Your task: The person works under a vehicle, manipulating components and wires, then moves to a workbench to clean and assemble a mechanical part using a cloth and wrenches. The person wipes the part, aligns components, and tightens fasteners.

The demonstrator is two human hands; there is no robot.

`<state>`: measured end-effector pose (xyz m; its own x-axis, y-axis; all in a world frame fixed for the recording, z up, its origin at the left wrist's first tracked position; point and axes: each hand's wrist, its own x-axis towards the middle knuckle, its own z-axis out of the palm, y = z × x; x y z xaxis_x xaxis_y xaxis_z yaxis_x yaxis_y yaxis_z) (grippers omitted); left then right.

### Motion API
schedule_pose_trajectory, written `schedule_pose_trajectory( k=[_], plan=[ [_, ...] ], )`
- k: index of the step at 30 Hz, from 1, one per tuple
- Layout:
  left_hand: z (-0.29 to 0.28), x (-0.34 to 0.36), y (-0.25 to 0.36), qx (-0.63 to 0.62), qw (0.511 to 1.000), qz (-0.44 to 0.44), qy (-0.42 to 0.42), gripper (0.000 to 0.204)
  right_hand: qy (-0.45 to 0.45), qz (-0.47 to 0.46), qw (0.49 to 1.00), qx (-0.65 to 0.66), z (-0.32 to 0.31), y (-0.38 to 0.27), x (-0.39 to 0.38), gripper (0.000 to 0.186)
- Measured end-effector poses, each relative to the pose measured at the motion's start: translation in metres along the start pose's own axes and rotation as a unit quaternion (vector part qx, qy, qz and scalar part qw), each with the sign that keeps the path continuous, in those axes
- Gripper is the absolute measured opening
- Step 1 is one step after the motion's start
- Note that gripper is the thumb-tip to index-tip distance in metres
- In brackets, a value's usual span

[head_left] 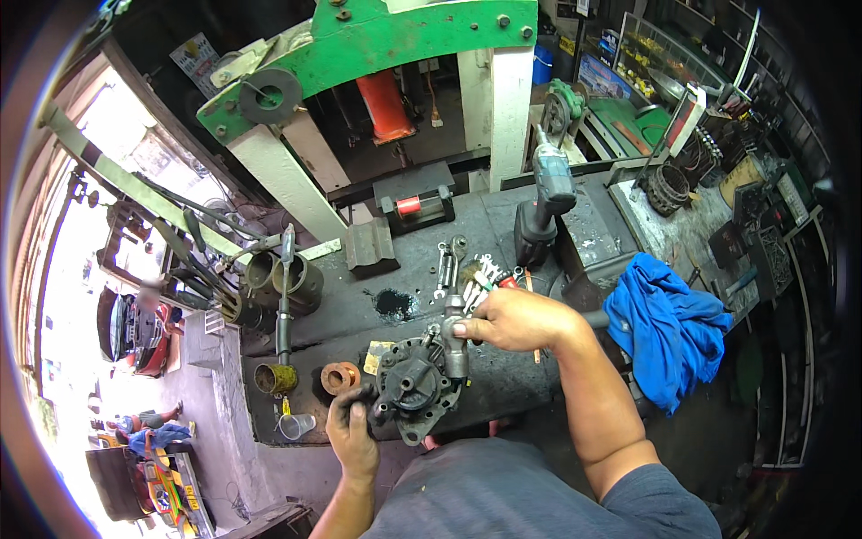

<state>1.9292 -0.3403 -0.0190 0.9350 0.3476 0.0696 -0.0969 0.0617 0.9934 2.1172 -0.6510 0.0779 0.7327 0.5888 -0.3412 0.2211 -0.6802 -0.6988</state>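
A dark, round alternator [415, 392] with a raised hub lies on the near edge of the metal bench. My left hand [354, 438] is at its left side, fingers curled against the rim and the thumb up. Over its right side, my right hand [514, 320] is closed on a ball-peen hammer [456, 341], close to the head. The handle is mostly hidden by that hand. Left of the alternator sits a copper-coloured ring [339, 378]. Past the hammer lie a ratchet [457, 253] and several wrenches [486, 269].
A cordless impact wrench [544, 193] stands upright beyond my right hand. Blue cloth [666, 328] is heaped at the bench's right. A green-and-white press frame [422, 38] rises behind. At left are metal cylinders [305, 286], a rusty can [275, 378] and a clear cup [297, 426].
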Motion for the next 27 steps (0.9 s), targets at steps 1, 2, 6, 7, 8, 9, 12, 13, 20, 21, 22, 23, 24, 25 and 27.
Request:
schedule_pose_trajectory(
  k=[1, 2, 6, 7, 8, 9, 12, 13, 20, 21, 22, 23, 24, 25, 27],
  plan=[
    [0.001, -0.012, -0.006, -0.054, 0.998, 0.016, 0.01, 0.045, 0.039, -0.008, 0.998, 0.046, 0.006, 0.002, -0.01, 0.064],
    [0.001, -0.023, -0.01, -0.109, 0.993, 0.031, 0.018, 0.047, 0.077, -0.023, 0.993, 0.082, 0.013, 0.003, -0.019, 0.063],
    [0.004, -0.036, -0.013, 0.075, 0.992, 0.097, -0.027, 0.054, 0.141, 0.074, 0.976, 0.148, 0.041, 0.009, -0.044, 0.062],
    [0.006, -0.037, -0.01, 0.105, 0.991, 0.079, -0.01, 0.054, 0.149, 0.068, 0.976, 0.144, 0.048, 0.009, -0.049, 0.062],
    [0.009, -0.037, -0.006, 0.121, 0.99, 0.076, 0.004, 0.051, 0.157, 0.076, 0.976, 0.132, 0.055, 0.009, -0.053, 0.062],
    [0.011, -0.038, -0.002, 0.138, 0.988, 0.071, 0.017, 0.048, 0.144, 0.078, 0.973, 0.163, 0.061, 0.009, -0.057, 0.063],
    [0.019, -0.041, 0.013, 0.18, 0.98, 0.078, 0.028, 0.04, 0.18, 0.114, 0.957, 0.194, 0.071, 0.006, -0.064, 0.064],
    [0.022, -0.045, 0.017, 0.197, 0.977, 0.081, 0.025, 0.04, 0.203, 0.146, 0.948, 0.199, 0.072, 0.004, -0.062, 0.064],
    [0.034, -0.036, 0.028, 0.209, 0.975, 0.078, 0.014, 0.038, 0.19, 0.071, 0.964, 0.17, 0.088, 0.016, -0.06, 0.062],
    [0.032, -0.031, 0.028, 0.225, 0.971, 0.082, 0.011, 0.035, 0.208, 0.077, 0.951, 0.215, 0.096, 0.022, -0.061, 0.06],
    [0.03, -0.027, 0.028, 0.215, 0.974, 0.067, -0.003, 0.035, 0.225, 0.084, 0.936, 0.258, 0.105, 0.03, -0.064, 0.058],
    [0.027, -0.024, 0.027, 0.213, 0.975, 0.058, -0.015, 0.034, 0.241, 0.089, 0.918, 0.301, 0.116, 0.039, -0.067, 0.056],
    [0.025, -0.021, 0.027, 0.222, 0.973, 0.064, -0.022, 0.033, 0.266, 0.1, 0.912, 0.297, 0.129, 0.05, -0.07, 0.053],
    [0.024, -0.019, 0.026, 0.223, 0.973, 0.059, -0.025, 0.036, 0.291, 0.109, 0.904, 0.293, 0.142, 0.062, -0.075, 0.05],
    [0.024, -0.02, 0.024, 0.202, 0.977, 0.064, -0.031, 0.04, 0.335, 0.128, 0.908, 0.215, 0.17, 0.09, -0.079, 0.039]
  ],
)
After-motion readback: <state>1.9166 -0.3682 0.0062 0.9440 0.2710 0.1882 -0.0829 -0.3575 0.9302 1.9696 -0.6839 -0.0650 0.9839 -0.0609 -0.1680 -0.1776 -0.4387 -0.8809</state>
